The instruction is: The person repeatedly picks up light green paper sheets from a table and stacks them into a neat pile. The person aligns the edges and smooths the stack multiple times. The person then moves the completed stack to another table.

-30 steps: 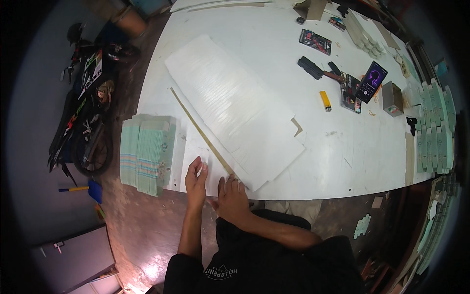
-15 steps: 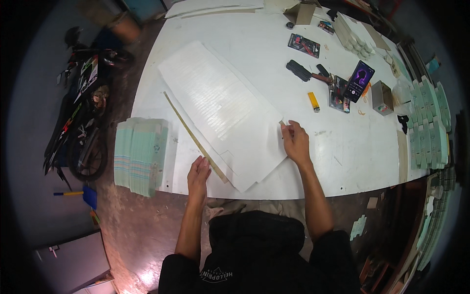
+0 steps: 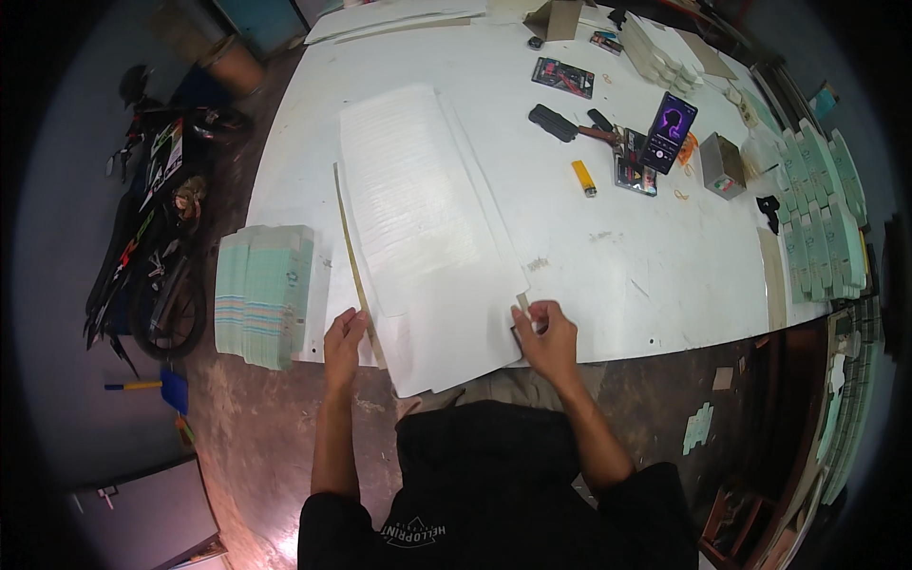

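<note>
A stack of white sheets (image 3: 427, 237) lies in front of me, its top covered with glossy cross bands and its lower corner reaching the table edge. Along its left side runs a long, narrow tan strip (image 3: 351, 252). My left hand (image 3: 344, 344) has its fingers closed on this strip near the lower end. At the stack's lower right edge, my right hand (image 3: 549, 340) pinches a short tan strip end (image 3: 522, 301) between thumb and fingers. How far that piece runs under the sheets is hidden.
Left of the sheets stands a bundle of pale green folded cartons (image 3: 264, 294). To the right are a yellow lighter (image 3: 583, 178), a phone (image 3: 668, 133), a small box (image 3: 724, 166) and stacked green cartons (image 3: 822, 242). A motorcycle (image 3: 161, 209) stands on the floor at left.
The white sheets have turned toward upright, their near end swinging left and closer to me. My right hand has moved down and left; my left hand has shifted left with the tan strip.
</note>
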Demonstrator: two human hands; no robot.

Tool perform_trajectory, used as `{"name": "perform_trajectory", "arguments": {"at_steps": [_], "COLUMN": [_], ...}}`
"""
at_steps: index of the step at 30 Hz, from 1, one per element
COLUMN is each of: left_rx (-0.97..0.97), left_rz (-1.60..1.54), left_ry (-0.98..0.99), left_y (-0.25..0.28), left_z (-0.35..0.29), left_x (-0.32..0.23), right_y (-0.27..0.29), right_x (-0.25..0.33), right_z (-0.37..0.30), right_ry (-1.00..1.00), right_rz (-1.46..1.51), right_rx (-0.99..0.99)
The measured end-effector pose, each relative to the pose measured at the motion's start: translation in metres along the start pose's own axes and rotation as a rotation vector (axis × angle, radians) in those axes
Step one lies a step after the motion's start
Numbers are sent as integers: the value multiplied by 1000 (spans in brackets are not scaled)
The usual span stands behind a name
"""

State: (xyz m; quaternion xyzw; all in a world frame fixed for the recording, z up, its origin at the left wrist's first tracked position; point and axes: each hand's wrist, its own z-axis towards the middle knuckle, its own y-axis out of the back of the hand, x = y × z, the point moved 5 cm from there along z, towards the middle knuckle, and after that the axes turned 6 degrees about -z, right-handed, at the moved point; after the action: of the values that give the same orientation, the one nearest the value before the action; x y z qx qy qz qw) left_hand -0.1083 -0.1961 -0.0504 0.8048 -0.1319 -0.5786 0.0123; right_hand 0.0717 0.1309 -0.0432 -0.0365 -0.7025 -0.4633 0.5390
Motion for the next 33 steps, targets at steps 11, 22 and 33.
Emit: {"name": "perform_trajectory", "arguments": {"at_steps": [11,22,33], "left_rx": [-90,-100,60], "left_rz": [337,515,531], "left_ry": [-115,-288,-116], "left_y": [42,26,-87], "left_z": [40,54,175], "left_x": [-2,-15,-87], "right_y": [-41,-22,45], "right_x": [-1,-33,-38], "right_z": [-132,-71,-30], "right_ry": [-357,-376,-308], "right_rz": [433,552,621], "right_rx": [326,254,114]}}
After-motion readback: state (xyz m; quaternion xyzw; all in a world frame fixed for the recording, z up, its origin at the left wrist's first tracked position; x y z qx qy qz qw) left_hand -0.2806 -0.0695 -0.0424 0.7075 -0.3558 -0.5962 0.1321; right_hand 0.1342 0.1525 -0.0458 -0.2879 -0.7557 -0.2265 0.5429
